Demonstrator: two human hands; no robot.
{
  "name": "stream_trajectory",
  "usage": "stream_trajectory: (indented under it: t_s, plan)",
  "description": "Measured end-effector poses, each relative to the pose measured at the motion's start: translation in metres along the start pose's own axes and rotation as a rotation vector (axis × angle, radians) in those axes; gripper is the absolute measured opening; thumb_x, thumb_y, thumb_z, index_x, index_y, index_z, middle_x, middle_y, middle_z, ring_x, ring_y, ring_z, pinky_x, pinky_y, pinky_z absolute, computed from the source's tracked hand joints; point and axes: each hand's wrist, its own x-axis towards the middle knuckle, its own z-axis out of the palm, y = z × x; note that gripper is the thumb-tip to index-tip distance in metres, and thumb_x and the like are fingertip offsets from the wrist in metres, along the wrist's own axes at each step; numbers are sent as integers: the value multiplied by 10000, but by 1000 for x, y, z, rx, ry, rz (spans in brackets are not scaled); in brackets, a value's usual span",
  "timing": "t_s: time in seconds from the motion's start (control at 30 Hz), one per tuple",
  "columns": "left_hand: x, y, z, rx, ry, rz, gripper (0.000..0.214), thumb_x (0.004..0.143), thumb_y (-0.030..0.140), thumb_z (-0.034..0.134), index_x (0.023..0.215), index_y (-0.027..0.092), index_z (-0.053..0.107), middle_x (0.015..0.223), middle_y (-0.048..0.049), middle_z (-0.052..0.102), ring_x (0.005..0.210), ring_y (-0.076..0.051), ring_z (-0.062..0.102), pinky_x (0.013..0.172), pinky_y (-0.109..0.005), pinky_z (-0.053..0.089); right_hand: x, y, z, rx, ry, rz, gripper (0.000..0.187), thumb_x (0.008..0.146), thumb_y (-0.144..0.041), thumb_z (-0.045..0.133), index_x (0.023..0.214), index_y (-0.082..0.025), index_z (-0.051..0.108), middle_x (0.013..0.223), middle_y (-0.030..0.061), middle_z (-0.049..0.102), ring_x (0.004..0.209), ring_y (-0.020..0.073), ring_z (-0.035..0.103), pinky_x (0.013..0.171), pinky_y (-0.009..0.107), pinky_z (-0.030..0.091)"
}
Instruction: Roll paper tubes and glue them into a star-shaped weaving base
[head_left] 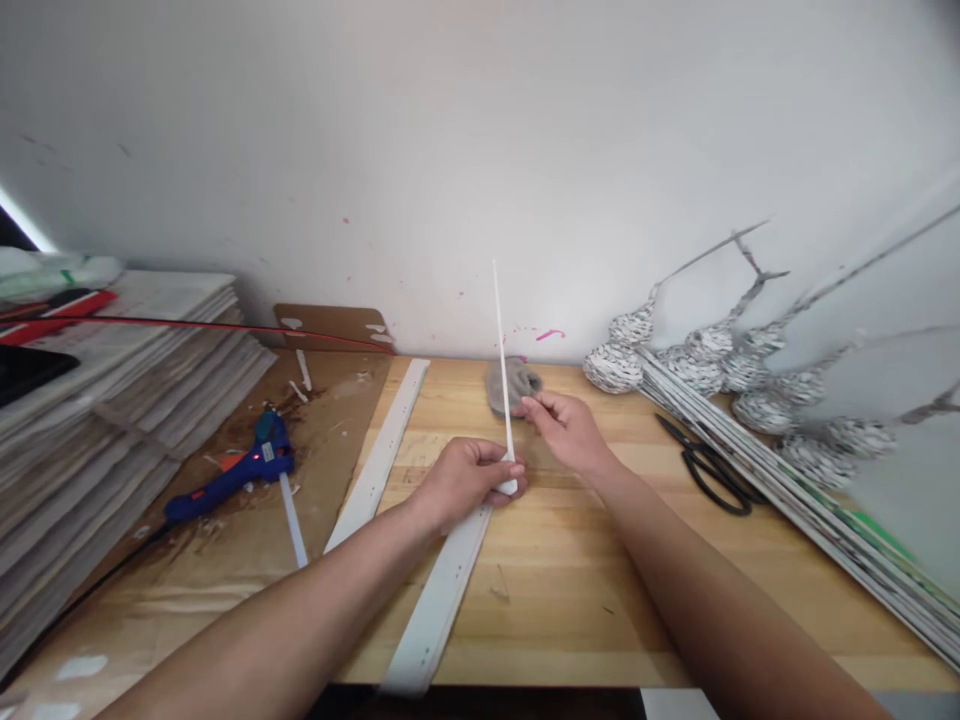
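My left hand is closed on the lower end of a thin white paper strip. The strip rises upright from my fingers, narrows to a point at the top and crosses in front of the wall. To its right, the fingertips of my right hand are pinched together close beside the strip; what is between them is hidden. Flat white paper strips lie under my left hand and reach the table's front edge. Another pile of white strips lies to the left. Behind my right fingertips sits a crumpled grey cloth.
A blue glue gun lies on brown cardboard at left, beside a tall stack of paper. Black scissors, long rolled paper sticks and several woven paper balls with stems are at right. A wall stands behind.
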Motion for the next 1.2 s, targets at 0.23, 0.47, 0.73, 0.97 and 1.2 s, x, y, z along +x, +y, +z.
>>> stream_trajectory:
  t_s: [0.23,0.47,0.73,0.97,1.2]
  plan:
    - [0,0,0,52,-8,31,251,717,371,746,774,129,717,792,-71,712,734,-138,642,682,-257,538,-9,-9,-2,538,-514,214,460,838,-521,605,1066,-136,713,705,29,625,603,97,496,561,228,373]
    - [-6,2,5,95,21,27,233,698,351,755,762,129,718,795,-80,720,743,-157,653,710,-287,543,-9,-19,-2,604,-468,216,318,773,-422,713,875,-123,751,514,-32,517,496,62,397,474,214,264]
    - [-8,2,6,139,17,73,229,707,351,751,765,132,720,727,-41,682,668,-121,608,675,-258,513,-9,-22,-1,686,-433,257,240,740,-358,747,812,-129,745,484,-42,491,446,48,358,430,212,197]
    - [-11,4,9,114,6,37,230,704,341,753,817,142,734,791,-52,713,701,-126,631,708,-268,518,-9,-24,-1,690,-379,283,236,692,-355,782,696,-137,693,471,-58,459,415,37,317,404,211,165]
    - [-9,3,6,129,39,52,248,706,365,747,809,139,740,783,-62,716,724,-149,653,729,-296,535,-9,-28,-5,559,-415,240,315,723,-441,742,833,-148,709,573,-26,561,476,60,417,415,203,263]
